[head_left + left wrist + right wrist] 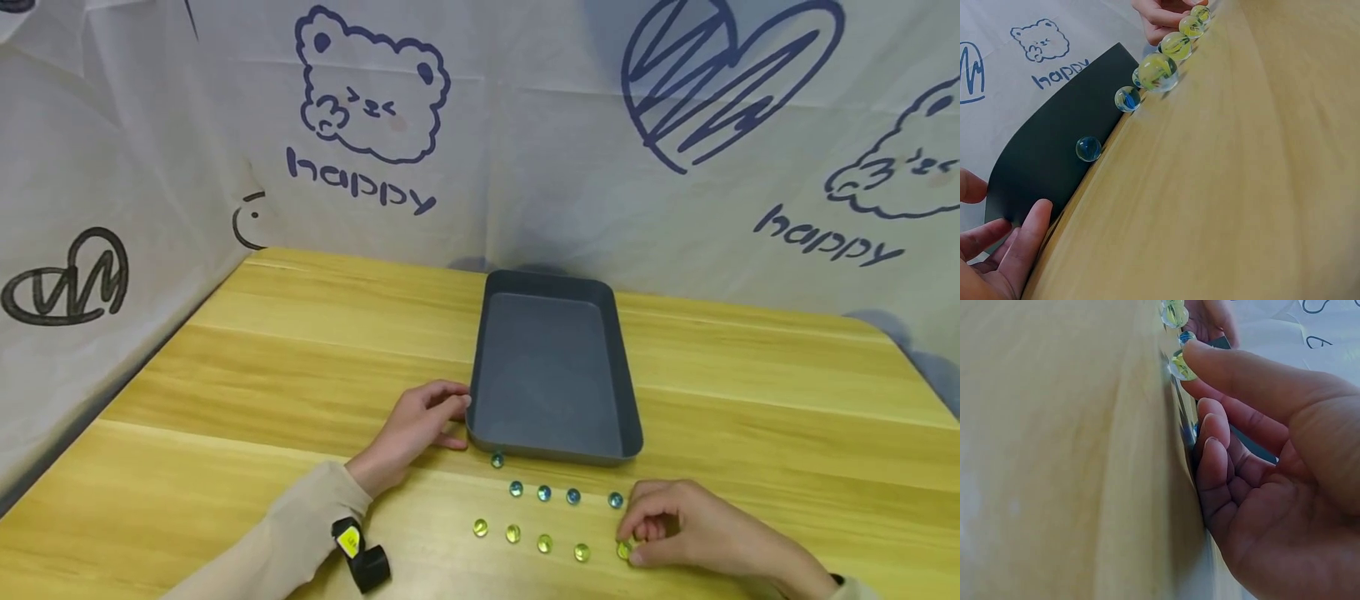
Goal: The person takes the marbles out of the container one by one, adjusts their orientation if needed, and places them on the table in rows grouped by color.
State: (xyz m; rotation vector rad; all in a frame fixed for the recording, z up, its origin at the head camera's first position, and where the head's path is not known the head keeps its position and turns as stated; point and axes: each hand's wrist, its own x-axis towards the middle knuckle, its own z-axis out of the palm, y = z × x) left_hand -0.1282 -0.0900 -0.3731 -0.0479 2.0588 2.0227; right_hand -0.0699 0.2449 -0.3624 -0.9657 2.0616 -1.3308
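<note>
Near the table's right front, my right hand pinches a yellow-green glass marble between thumb and forefinger, the other fingers curled in. In the right wrist view that marble sits at the thumb tip. To its left, more yellow marbles form a loose row. Behind them lies a row of blue marbles, one close to the tray's front wall. My left hand rests with loosely bent fingers against the front left corner of a dark grey tray; in the left wrist view its fingers touch the wall.
The tray's inside floor is bare. Wood-grain table surrounds it. White cloth with drawn bears, hearts and lettering hangs behind and at the left. A black strap device is on the left wrist.
</note>
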